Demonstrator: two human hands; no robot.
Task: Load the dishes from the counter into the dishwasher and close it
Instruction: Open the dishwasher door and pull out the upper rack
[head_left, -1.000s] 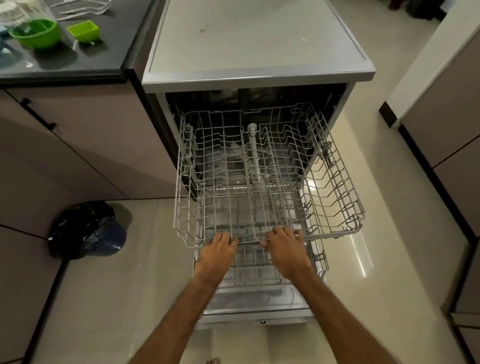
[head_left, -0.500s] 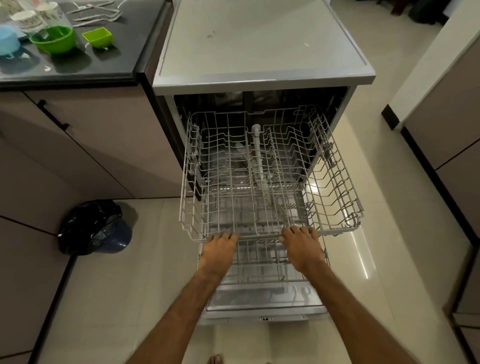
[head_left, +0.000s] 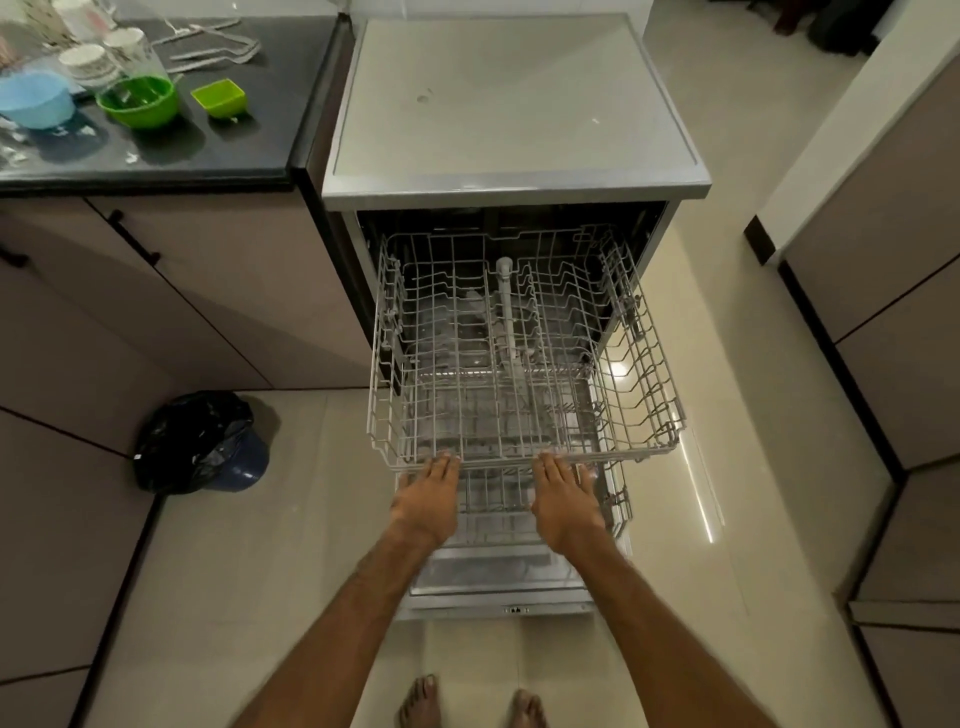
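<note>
Pale glossy floor tiles (head_left: 249, 561) run between brown cabinets, and a bagged bin (head_left: 200, 441) sits by the left ones. On the dark counter (head_left: 260, 145) wait a blue bowl (head_left: 34, 106), a green bowl (head_left: 137, 101), a square green dish (head_left: 218, 98), cups (head_left: 88, 65) and cutlery (head_left: 213, 47). The dishwasher (head_left: 498, 104) stands open, its upper rack (head_left: 649, 364) drawn out above the lower rack (head_left: 498, 499). The left hand (head_left: 426, 504) and right hand (head_left: 566, 506) lie palm down with fingers straight, the tips of the 2 touching the upper rack's front rail, gripping nothing.
</note>
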